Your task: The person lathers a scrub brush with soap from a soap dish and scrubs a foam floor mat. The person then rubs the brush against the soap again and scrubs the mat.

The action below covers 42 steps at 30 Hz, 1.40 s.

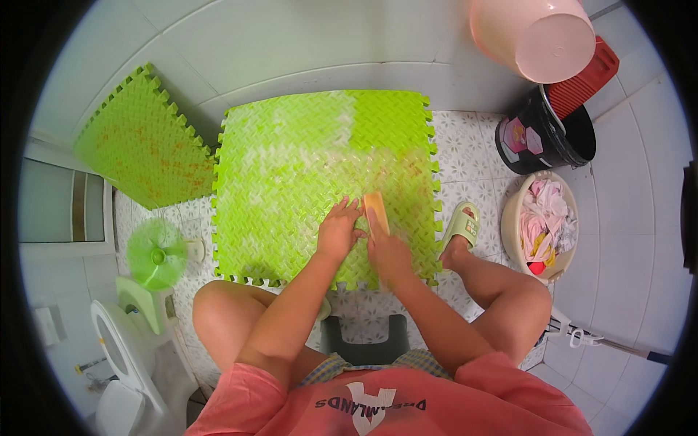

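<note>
A green interlocking foam mat (272, 201) with a raised tread pattern lies before me, whitish suds over much of its surface and brownish smears at the right. My left hand (339, 231) rests on it with the fingers spread and nothing held. Close beside it, my right hand (388, 253) grips an orange scrubbing brush (376, 210) lying against the mat; its underside is hidden. A second green foam mat (152, 147), stained orange-brown, leans against the wall at the left.
A green fan (157, 256) and a toilet (122, 343) stand at the left. On the right are a black bucket (510, 141) with a red washboard (586, 79), a pink bucket (553, 46) above it, and a cream basin (510, 223) of clothes. A dark stool (365, 351) is beneath me.
</note>
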### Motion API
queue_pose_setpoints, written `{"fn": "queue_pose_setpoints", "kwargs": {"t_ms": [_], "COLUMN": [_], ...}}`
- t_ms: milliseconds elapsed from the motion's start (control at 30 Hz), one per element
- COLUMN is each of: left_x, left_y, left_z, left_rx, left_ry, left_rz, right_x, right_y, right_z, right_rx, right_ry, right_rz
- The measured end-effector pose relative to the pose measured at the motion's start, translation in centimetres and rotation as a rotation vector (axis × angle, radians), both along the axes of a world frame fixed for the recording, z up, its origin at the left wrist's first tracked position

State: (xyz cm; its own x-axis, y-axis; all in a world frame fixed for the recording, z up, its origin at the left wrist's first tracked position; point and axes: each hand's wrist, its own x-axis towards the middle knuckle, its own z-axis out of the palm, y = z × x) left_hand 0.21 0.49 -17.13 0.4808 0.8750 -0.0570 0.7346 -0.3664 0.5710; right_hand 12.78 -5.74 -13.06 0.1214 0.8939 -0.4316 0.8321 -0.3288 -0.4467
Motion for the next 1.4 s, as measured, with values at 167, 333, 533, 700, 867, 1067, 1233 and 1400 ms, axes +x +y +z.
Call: {"fn": "queue_pose_setpoints", "kwargs": {"t_ms": [167,333,533,700,867,1067,1233,1400], "left_x": [1.4,0.1,1.2,0.1,0.0,0.7,-0.1,1.3], "left_y": [0.2,0.1,-0.2,-0.5,-0.5,-0.3,-0.6,-0.4], "left_z": [-0.6,-0.9,0.3,-1.3,-0.8,-1.0,-1.3,0.5], "left_rx": [0.032,0.039,0.072,0.026,0.038,-0.036,0.106,-0.082], "left_ry": [-0.028,-0.027,0.032,0.017,0.004,0.079,-0.040,0.093], "left_rz": [-0.045,0.000,-0.030,0.018,0.000,0.009,-0.031,0.046], "right_x": [3.0,0.8,1.5,1.7,1.8,1.7,3.0,1.5], "right_y": [8.0,4.1,6.0,6.1,5.0,8.9,3.5,9.7], "right_z": [-1.5,-2.3,-1.6,-1.9,-1.4,-2.4,-1.7,-2.8], "right_rx": [0.199,0.232,0.143,0.102,0.081,0.166,0.073,0.216], "right_ry": [-0.041,0.049,0.022,-0.036,-0.053,-0.051,-0.058,-0.048], "right_rz": [-0.119,-0.090,-0.006,0.087,0.125,0.121,0.140,0.136]}}
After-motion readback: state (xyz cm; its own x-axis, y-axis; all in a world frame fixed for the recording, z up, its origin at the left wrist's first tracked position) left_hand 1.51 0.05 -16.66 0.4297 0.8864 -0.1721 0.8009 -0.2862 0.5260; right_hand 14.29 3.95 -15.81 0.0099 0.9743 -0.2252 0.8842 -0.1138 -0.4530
